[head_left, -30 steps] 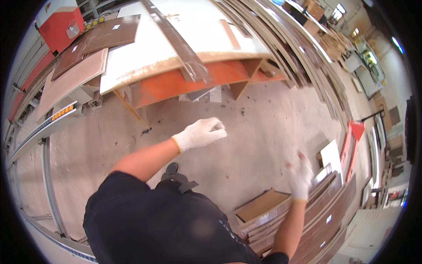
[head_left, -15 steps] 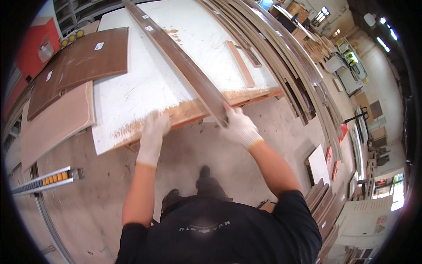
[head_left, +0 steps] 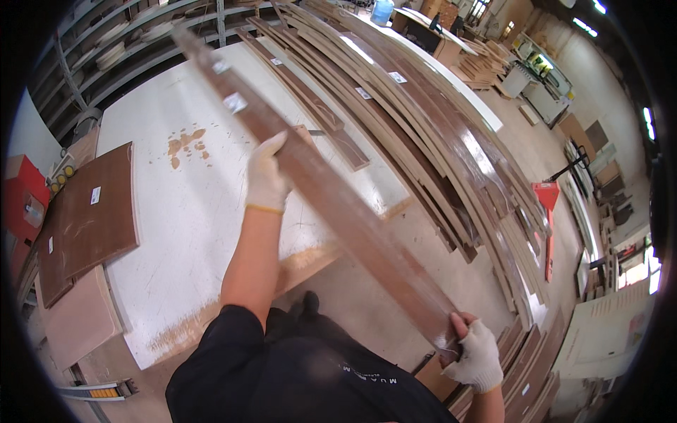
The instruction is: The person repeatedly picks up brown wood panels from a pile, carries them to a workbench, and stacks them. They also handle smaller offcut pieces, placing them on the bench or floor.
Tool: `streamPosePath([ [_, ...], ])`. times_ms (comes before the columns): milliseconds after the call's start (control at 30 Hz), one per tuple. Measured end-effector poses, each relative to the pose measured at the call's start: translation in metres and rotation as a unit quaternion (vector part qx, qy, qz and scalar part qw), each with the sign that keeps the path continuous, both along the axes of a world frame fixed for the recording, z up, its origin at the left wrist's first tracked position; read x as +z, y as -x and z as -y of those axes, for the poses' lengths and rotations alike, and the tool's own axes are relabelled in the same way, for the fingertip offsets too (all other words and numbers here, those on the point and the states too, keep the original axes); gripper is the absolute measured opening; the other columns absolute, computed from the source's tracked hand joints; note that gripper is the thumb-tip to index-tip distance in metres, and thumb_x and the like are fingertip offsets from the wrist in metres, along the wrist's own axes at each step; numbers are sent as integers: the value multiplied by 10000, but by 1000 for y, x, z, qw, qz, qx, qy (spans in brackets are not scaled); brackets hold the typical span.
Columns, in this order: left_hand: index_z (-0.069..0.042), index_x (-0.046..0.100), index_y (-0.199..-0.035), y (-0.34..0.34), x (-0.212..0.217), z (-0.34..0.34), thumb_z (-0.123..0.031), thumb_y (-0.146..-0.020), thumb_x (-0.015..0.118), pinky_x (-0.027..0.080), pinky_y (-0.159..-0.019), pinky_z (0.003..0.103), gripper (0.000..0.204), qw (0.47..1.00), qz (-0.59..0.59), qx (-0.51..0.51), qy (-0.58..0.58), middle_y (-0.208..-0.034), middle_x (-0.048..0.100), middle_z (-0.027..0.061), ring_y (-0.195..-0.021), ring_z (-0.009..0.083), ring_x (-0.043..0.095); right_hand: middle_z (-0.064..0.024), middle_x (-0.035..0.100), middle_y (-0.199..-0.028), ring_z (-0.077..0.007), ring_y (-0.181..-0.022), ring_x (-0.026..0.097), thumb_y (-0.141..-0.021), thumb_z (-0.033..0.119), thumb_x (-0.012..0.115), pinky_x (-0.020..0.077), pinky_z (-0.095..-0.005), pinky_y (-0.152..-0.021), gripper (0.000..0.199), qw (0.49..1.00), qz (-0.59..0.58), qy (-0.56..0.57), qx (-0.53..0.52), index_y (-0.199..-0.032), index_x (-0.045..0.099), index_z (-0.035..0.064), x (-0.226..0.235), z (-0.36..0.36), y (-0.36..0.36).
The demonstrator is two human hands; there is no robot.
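A long, narrow brown wooden board [head_left: 352,222] with white labels stretches diagonally over the white worktable [head_left: 190,261], its far end blurred. Partway along, my left hand [head_left: 268,176] in a white glove is closed on the board's left edge, thumb on top. At the near end, my right hand [head_left: 476,356], gloved with bare fingertips showing, grips the board's end. The board looks raised off the tabletop, and its near end reaches past the table edge over the floor.
Long brown strips [head_left: 416,151] lie stacked along the right. Brown panels [head_left: 92,218] and a paler panel [head_left: 81,317] cover the table's left side. Metal shelving [head_left: 141,42] stands behind. A red pallet jack [head_left: 547,201] is at right, a roller track [head_left: 102,391] at lower left.
The board's near end has been drawn back and to the right with my right hand. My left hand, free before, has moved up onto the board. The view has shifted right.
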State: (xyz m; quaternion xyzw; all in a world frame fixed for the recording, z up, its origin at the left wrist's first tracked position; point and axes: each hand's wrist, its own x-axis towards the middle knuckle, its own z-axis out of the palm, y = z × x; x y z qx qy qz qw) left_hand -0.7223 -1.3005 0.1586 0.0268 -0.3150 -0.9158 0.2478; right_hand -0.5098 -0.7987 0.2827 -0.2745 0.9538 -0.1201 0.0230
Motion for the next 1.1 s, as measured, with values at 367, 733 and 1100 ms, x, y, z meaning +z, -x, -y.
streamPosePath([
  [367,108,664,-1257,249,140,-148,-56,-899,718,482,-1092,457,398,984,168,-52,-43,-1383,651,283,-1315,380,600,-170,577,-1322,-348,-1144,639,-611,2,830,523,-387,-1026,1053,988,-37,-22,-145,-1597,466,64,66,-28,146],
  [733,73,686,-1179,243,145,-114,-403,-1037,586,610,-802,427,507,647,92,-270,707,-1003,757,199,-834,296,761,-195,578,-1401,-348,-1296,600,-668,-16,755,464,-363,-1126,974,981,38,-66,-177,-1597,466,33,57,-44,276],
  [1100,-39,648,-1391,-76,15,141,-422,-1000,639,525,-1009,373,547,745,397,150,515,-1304,690,150,-1163,245,660,-202,456,-1641,-357,-1557,387,-767,65,816,334,-412,-1268,918,949,-141,-220,-175,-1615,465,90,33,3,279],
])
